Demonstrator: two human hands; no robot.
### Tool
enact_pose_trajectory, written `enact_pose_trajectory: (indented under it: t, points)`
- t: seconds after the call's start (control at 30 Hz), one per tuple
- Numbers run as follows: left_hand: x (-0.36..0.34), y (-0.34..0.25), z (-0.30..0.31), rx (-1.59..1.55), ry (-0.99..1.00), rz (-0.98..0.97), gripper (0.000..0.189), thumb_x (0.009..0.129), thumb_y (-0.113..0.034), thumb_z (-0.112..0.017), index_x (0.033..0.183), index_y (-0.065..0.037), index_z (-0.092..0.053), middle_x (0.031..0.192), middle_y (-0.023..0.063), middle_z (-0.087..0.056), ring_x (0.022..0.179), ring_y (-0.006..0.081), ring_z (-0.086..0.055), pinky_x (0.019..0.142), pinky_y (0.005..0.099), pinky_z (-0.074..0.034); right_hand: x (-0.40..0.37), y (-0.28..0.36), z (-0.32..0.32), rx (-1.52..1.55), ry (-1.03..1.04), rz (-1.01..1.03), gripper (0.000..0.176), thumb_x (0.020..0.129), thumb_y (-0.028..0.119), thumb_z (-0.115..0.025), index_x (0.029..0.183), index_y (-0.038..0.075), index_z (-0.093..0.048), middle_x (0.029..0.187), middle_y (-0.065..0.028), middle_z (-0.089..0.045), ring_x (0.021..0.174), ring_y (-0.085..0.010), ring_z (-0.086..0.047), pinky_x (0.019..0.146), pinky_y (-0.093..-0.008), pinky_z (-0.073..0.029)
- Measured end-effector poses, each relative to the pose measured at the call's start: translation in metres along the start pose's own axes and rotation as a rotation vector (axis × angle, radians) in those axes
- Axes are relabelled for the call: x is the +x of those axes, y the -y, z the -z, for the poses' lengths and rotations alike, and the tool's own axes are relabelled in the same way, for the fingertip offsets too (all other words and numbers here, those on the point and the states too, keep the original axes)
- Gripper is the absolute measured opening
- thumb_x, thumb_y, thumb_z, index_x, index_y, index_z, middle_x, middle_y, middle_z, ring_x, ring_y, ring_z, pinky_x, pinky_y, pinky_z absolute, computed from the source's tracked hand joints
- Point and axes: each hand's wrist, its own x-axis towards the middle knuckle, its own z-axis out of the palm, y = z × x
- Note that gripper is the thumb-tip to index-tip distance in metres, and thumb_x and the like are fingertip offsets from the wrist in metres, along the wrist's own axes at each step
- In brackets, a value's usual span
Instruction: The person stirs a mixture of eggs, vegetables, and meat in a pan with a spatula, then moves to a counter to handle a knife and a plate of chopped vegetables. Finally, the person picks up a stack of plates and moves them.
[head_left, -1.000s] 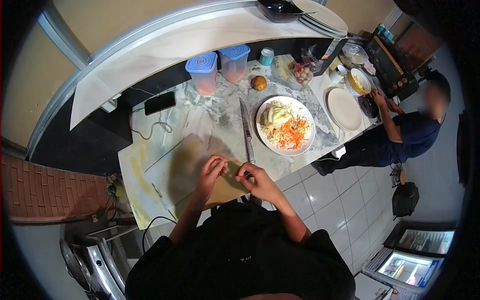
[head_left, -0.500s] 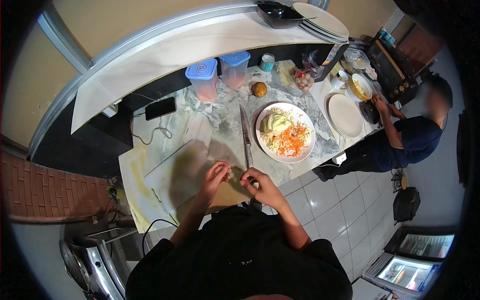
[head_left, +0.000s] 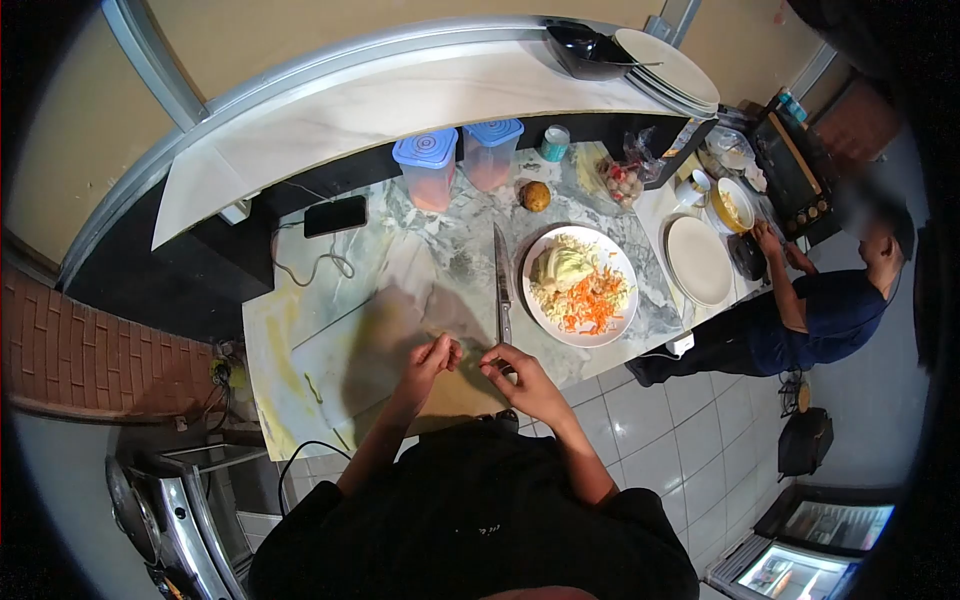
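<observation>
My left hand [head_left: 432, 362] and my right hand [head_left: 517, 378] are held a short way apart over the counter's front edge. Both have their fingers pinched together; whatever is between the fingertips is too small to make out. Just beyond my right hand lies a knife [head_left: 503, 290], blade pointing away. To its right stands a white plate [head_left: 584, 338] with shredded carrot [head_left: 592, 306], shredded cabbage and a piece of cabbage [head_left: 570, 264]. On the left is a pale cutting board [head_left: 345, 350] with a thin green strip [head_left: 313, 388] on it.
Behind are two blue-lidded containers [head_left: 427, 170], a can [head_left: 555, 143], a potato [head_left: 534, 196] and a phone [head_left: 335, 216] with a cable. An empty plate [head_left: 699, 261] lies to the right. A person [head_left: 835, 310] at the far right works near a bowl [head_left: 731, 205].
The whole view has shifted slightly, with the counter items appearing lower and farther right. My fingers have changed position a little; the left ones look more closed.
</observation>
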Motion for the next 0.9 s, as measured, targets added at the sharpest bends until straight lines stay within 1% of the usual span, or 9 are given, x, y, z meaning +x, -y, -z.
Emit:
enact_pose_trajectory:
  t: [0.07,0.13,0.33,0.43,0.57,0.63,0.77,0.83,0.9]
  points:
    - [-0.002,-0.004,-0.001,-0.02,-0.016,-0.004,0.019,0.103,-0.022,-0.049,0.093,-0.007,-0.053,0.096,0.0021,-0.055,0.083,0.0116,-0.051,0.079,0.0281,-0.042,0.006,0.001,0.0,0.006,0.006,-0.017,0.012,0.092,0.006,-0.061,0.103,0.0,-0.06,0.095,-0.0104,-0.064,0.081,-0.0193,-0.063,0.071,-0.0305,-0.05]
    - [-0.004,-0.01,-0.006,0.082,-0.159,-0.1,0.016,0.102,-0.021,-0.051,0.098,-0.006,-0.056,0.093,0.002,-0.056,0.083,0.0096,-0.054,0.076,0.0258,-0.044,0.014,-0.003,-0.001,0.056,-0.02,0.01,0.013,0.094,0.007,-0.06,0.105,0.0,-0.059,0.094,-0.009,-0.064,0.081,-0.0175,-0.063,0.071,-0.0293,-0.05]
    - [-0.001,-0.002,0.032,0.182,-0.032,0.081,0.013,0.101,-0.018,-0.053,0.103,-0.006,-0.055,0.096,0.0016,-0.056,0.083,0.0098,-0.055,0.076,0.0249,-0.044,0.033,-0.006,-0.011,0.084,-0.051,-0.014,0.015,0.095,0.006,-0.057,0.109,0.001,-0.058,0.094,-0.0068,-0.065,0.084,-0.014,-0.062,0.074,-0.0281,-0.049]
    - [0.006,-0.005,0.037,0.231,-0.069,0.087,0.013,0.1,-0.018,-0.053,0.103,-0.006,-0.056,0.094,0.0014,-0.056,0.082,0.0094,-0.055,0.075,0.0247,-0.045,0.036,-0.006,-0.015,0.132,-0.046,0.02,0.017,0.095,0.004,-0.056,0.111,0.001,-0.058,0.094,-0.0068,-0.065,0.084,-0.0133,-0.061,0.074,-0.0274,-0.049]
    - [0.028,-0.006,0.041,0.183,-0.132,0.063,0.013,0.1,-0.018,-0.053,0.103,-0.006,-0.056,0.092,0.0014,-0.057,0.081,0.0093,-0.055,0.075,0.025,-0.045,0.05,-0.02,0.017,0.156,0.052,0.057,0.02,0.096,0.005,-0.055,0.116,0.002,-0.057,0.095,-0.0063,-0.064,0.084,-0.013,-0.061,0.075,-0.0271,-0.049]
    - [0.039,-0.006,0.037,0.088,-0.195,0.072,0.013,0.099,-0.018,-0.053,0.102,-0.006,-0.056,0.089,0.0015,-0.058,0.079,0.0091,-0.055,0.074,0.025,-0.046,0.064,-0.006,0.054,0.388,0.068,0.006,0.022,0.098,0.008,-0.054,0.119,0.002,-0.056,0.096,-0.0063,-0.063,0.085,-0.0131,-0.062,0.075,-0.027,-0.05]
    - [0.038,-0.019,-0.003,0.021,-0.334,0.045,0.015,0.1,-0.02,-0.053,0.1,-0.005,-0.058,0.086,0.0016,-0.059,0.077,0.0098,-0.055,0.073,0.0257,-0.046,0.096,0.022,0.113,0.391,-0.009,0.108,0.021,0.101,0.011,-0.052,0.119,0.001,-0.056,0.097,-0.0063,-0.062,0.084,-0.013,-0.061,0.077,-0.0266,-0.049]
    - [0.028,-0.009,-0.002,0.013,-0.227,-0.015,0.019,0.102,-0.023,-0.052,0.097,-0.005,-0.059,0.086,0.0012,-0.058,0.077,0.0097,-0.054,0.075,0.0255,-0.045,0.107,0.032,0.114,0.325,0.024,0.157,0.02,0.102,0.014,-0.049,0.116,0.001,-0.057,0.097,-0.0066,-0.063,0.086,-0.0125,-0.06,0.078,-0.0262,-0.048]
    - [-0.001,-0.018,-0.012,0.0,-0.262,-0.079,0.021,0.102,-0.024,-0.052,0.096,-0.006,-0.059,0.086,0.0006,-0.058,0.078,0.0093,-0.053,0.076,0.0252,-0.044,0.111,0.03,0.097,0.34,0.155,0.149,0.02,0.102,0.015,-0.05,0.114,0.001,-0.058,0.097,-0.0063,-0.063,0.085,-0.0123,-0.06,0.078,-0.0258,-0.048]
